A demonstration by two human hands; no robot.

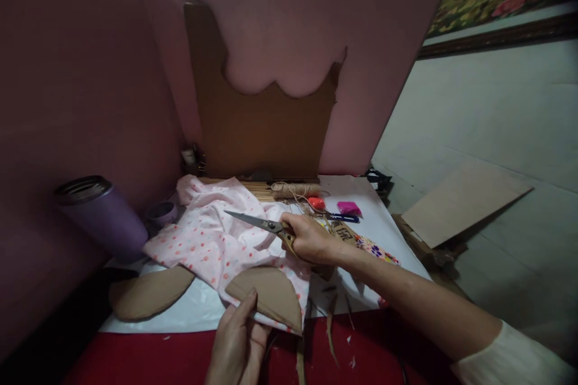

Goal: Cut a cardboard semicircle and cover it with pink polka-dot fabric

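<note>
My right hand (311, 239) grips a pair of scissors (266, 224) by the handles, its blades pointing left above the fabric and looking closed. Pink fabric with red dots (203, 246) lies crumpled across the white table covering. On the fabric's near corner rests a half-round cardboard piece (266, 292). My left hand (239, 337) pinches that cardboard and the fabric edge, thumb on top and fingers underneath. A second curved cardboard piece (151, 293) lies to the left, near the table's front edge.
A purple tumbler (106, 219) stands at the left beside a roll of tape (162, 214). Behind are a twine roll (295, 190), a red packet (316, 203), a magenta packet (348, 208) and a blue cutter (342, 217). A large cut cardboard sheet (266, 132) leans against the pink panel.
</note>
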